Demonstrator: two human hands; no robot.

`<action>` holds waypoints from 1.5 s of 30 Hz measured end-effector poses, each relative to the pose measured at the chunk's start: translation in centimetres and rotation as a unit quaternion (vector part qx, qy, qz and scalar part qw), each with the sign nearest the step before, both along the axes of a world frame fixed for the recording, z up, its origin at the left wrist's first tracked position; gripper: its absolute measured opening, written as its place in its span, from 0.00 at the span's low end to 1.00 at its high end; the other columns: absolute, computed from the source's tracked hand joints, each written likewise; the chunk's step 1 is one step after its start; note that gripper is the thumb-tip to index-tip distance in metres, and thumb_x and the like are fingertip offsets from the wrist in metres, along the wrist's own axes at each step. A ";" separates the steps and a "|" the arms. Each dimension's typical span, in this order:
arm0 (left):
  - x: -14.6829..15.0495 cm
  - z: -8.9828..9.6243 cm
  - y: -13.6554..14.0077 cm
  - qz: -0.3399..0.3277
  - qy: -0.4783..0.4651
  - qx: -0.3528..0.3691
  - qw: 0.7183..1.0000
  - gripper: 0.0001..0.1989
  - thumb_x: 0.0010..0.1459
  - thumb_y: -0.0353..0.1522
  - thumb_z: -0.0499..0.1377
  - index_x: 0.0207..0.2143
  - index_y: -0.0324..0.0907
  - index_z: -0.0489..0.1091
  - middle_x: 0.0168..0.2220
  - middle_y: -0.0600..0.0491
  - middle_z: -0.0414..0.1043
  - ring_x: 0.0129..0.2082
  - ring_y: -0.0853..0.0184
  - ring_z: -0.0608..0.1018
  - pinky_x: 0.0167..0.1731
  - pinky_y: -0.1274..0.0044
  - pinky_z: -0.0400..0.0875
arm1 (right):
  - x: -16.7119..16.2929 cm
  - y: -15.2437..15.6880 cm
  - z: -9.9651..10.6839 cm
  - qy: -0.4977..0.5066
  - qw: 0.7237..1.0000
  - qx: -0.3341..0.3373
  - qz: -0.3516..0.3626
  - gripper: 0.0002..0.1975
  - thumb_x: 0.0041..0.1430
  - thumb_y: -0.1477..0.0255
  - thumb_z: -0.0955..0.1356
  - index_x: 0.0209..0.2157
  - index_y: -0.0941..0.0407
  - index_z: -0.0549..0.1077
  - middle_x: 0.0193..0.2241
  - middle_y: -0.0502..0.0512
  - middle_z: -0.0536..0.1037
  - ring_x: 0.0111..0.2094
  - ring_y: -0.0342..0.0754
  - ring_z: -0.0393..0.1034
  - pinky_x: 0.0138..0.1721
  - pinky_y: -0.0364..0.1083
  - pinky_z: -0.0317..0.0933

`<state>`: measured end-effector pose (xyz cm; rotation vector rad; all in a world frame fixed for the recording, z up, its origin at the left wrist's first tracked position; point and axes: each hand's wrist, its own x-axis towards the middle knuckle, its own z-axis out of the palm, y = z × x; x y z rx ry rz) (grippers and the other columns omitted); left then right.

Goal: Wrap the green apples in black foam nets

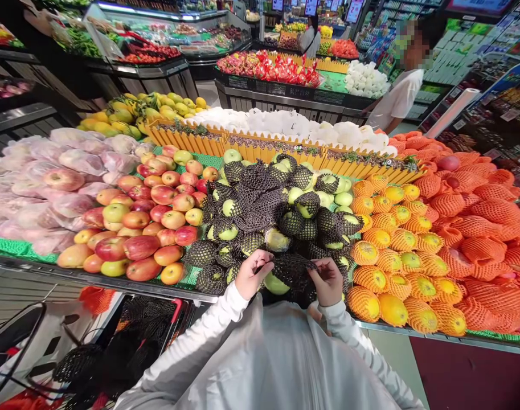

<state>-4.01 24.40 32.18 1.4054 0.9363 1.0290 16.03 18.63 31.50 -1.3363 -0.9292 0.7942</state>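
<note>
1. Your left hand (253,274) is at the front edge of a fruit display, thumb and fingers pinching one side of a black foam net (294,271).
2. Your right hand (328,280) pinches the opposite side of the same net, so it spans the gap between your hands, in front of your chest.
3. Just below the net, between your hands, a green apple (277,283) shows; whether it sits inside the net or only beneath it, you cannot tell from this view.
4. Beyond your hands rises a heap of green apples, many in black netting, with a clump of loose black nets (262,196) lying on top.
5. To your left are bare red apples (142,247), and farther left, fruit in pale plastic wrap (41,188).
6. To your right is yellow fruit (394,309), mostly in orange netting; beyond it lies a larger mound of fruit in red-orange nets (490,245).
7. A low yellow picket fence (277,152) runs behind the heap, with white-wrapped fruit (281,124) past it.
8. At your lower left stands a cart (72,324) with black netting inside.
9. Farther back on the right, a person in a white top (394,99) stands beside the displays.
</note>
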 end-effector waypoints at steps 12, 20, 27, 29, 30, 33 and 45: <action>0.6 -0.4 -1.1 -0.141 -0.120 -0.243 0.952 0.20 0.58 0.48 0.59 0.38 0.46 0.55 0.18 0.66 0.62 0.07 0.78 0.57 0.06 0.85 0.47 | -1.3 -0.6 0.4 0.289 0.881 -0.112 0.358 0.30 0.43 0.68 0.74 0.50 0.51 0.67 0.38 0.51 0.78 0.35 0.49 0.73 0.39 0.47 0.65; -1.0 -2.4 -0.2 -0.128 -0.090 -0.161 0.975 0.17 0.60 0.45 0.56 0.31 0.39 0.66 0.26 0.59 0.63 0.12 0.82 0.59 0.11 0.86 0.52 | -0.1 -1.2 -1.9 0.293 0.896 -0.087 0.322 0.24 0.48 0.61 0.75 0.48 0.47 0.71 0.31 0.50 0.77 0.30 0.49 0.73 0.36 0.49 0.67; -1.2 -4.5 -0.7 -0.004 0.184 0.060 0.981 0.16 0.63 0.32 0.48 0.42 0.41 0.76 0.43 0.47 0.71 0.37 0.66 0.77 0.40 0.73 0.73 | -1.1 1.1 -4.3 -0.123 0.968 -0.044 0.214 0.11 0.62 0.66 0.66 0.37 0.53 0.80 0.34 0.56 0.78 0.38 0.49 0.73 0.43 0.49 0.67; -0.9 -5.2 -0.9 0.024 0.245 0.096 0.964 0.17 0.62 0.30 0.49 0.48 0.42 0.74 0.46 0.46 0.70 0.47 0.63 0.75 0.50 0.71 0.69 | -1.6 1.8 -4.6 -0.190 0.961 -0.055 0.191 0.13 0.63 0.69 0.63 0.39 0.54 0.80 0.36 0.58 0.77 0.39 0.50 0.73 0.42 0.48 0.68; -0.7 -5.5 -1.0 0.030 0.272 0.101 0.956 0.18 0.63 0.29 0.48 0.49 0.41 0.73 0.47 0.46 0.71 0.49 0.62 0.75 0.52 0.70 0.69 | -1.7 2.1 -4.7 -0.215 0.957 -0.065 0.185 0.13 0.63 0.71 0.62 0.39 0.54 0.79 0.37 0.58 0.77 0.39 0.50 0.73 0.42 0.49 0.68; -0.5 -6.2 -1.1 0.016 0.338 0.096 0.936 0.21 0.62 0.26 0.46 0.52 0.41 0.72 0.45 0.45 0.73 0.45 0.62 0.77 0.49 0.70 0.71 | -2.0 2.7 -4.7 -0.249 0.948 -0.090 0.179 0.14 0.62 0.75 0.61 0.38 0.55 0.79 0.37 0.60 0.77 0.38 0.51 0.73 0.43 0.50 0.68; -0.4 -7.3 -2.1 0.004 0.288 -0.019 0.957 0.21 0.66 0.33 0.44 0.56 0.41 0.66 0.44 0.45 0.79 0.43 0.58 0.81 0.46 0.67 0.75 | -1.3 1.7 -6.4 -0.216 0.945 -0.180 0.167 0.14 0.62 0.70 0.60 0.41 0.53 0.75 0.31 0.56 0.80 0.34 0.54 0.76 0.39 0.49 0.67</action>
